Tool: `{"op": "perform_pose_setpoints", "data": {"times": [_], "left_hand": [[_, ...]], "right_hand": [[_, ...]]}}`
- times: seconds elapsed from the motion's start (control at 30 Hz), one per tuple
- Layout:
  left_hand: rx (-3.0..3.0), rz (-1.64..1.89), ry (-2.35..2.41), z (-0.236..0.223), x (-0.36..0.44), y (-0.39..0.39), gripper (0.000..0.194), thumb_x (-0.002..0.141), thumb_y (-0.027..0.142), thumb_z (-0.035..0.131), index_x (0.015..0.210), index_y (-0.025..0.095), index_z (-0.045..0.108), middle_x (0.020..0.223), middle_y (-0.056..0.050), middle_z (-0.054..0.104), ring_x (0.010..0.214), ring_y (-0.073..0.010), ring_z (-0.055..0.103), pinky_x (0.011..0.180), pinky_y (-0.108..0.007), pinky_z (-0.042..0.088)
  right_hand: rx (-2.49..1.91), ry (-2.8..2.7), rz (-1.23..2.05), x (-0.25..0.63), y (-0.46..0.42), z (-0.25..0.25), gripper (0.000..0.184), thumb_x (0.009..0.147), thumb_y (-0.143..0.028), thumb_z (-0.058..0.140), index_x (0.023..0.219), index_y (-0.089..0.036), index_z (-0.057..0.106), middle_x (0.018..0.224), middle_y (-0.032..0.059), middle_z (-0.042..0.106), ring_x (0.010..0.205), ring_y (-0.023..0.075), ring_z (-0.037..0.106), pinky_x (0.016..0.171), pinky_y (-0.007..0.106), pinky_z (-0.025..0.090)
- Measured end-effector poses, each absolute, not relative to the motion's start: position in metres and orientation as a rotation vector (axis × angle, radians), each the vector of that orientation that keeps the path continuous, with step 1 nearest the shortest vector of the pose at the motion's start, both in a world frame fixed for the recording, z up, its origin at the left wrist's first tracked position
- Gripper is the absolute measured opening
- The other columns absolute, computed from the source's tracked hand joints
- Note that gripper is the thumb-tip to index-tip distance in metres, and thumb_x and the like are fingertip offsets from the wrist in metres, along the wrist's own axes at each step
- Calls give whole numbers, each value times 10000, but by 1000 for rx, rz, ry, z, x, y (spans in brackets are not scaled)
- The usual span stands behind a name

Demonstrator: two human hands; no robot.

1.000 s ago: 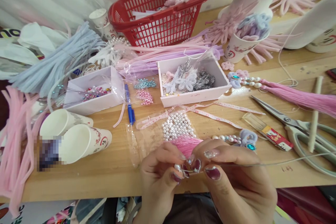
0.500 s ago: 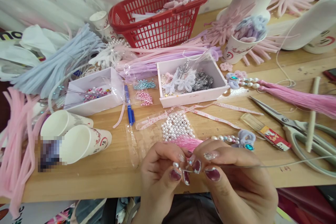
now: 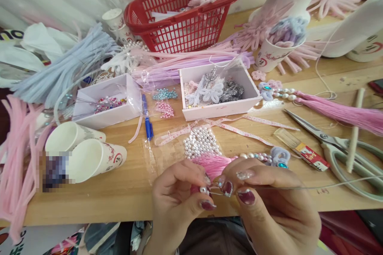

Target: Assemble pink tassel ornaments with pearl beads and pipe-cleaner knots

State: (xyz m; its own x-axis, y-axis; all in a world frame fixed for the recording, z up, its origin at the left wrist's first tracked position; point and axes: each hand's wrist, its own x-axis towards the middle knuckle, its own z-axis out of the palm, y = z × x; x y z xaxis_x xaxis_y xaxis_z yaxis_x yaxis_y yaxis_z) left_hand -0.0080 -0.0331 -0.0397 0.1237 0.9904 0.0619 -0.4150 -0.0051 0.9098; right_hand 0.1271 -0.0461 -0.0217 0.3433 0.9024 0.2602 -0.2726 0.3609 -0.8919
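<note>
Between the thumb and fingers of my left hand point(image 3: 181, 197) a small white pearl bead point(image 3: 203, 190) is pinched. My right hand point(image 3: 269, 199) pinches a thin pale thread point(image 3: 323, 185), which trails off to the right edge; a short bit of it shows between the two hands. Whether the thread passes through the bead is too small to tell. Just behind my fingers lies a pink tassel point(image 3: 214, 164), with a strand of pearls and a pale blue looped flower point(image 3: 279, 155) beyond my right hand. Loose white pearls point(image 3: 201, 141) lie in a clear bag past my left hand.
Scissors point(image 3: 335, 143) and a needle packet point(image 3: 311, 155) lie to the right. Two white boxes point(image 3: 221, 112) of beads and trims, a measuring tape point(image 3: 239, 130), and a blue pen point(image 3: 148, 125) are in the middle. Paper cups point(image 3: 112, 159) stand left; a red basket point(image 3: 182, 34) is behind.
My hands have drawn slightly apart, the left one shifting left with the bead. More thread shows between the fingertips, and more of the pink tassel is visible.
</note>
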Motion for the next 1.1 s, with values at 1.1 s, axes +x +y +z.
{"op": "perform_pose_setpoints", "data": {"times": [1.1], "left_hand": [[1637, 1455, 953, -16, -7, -17, 84, 896, 248, 790, 874, 167, 777, 767, -8, 784, 690, -111, 716, 754, -240, 608]], "right_hand": [[-889, -931, 874, 136, -43, -22, 158, 939, -119, 701, 1026, -229, 775, 829, 4, 732, 763, 145, 682, 701, 265, 592]]}}
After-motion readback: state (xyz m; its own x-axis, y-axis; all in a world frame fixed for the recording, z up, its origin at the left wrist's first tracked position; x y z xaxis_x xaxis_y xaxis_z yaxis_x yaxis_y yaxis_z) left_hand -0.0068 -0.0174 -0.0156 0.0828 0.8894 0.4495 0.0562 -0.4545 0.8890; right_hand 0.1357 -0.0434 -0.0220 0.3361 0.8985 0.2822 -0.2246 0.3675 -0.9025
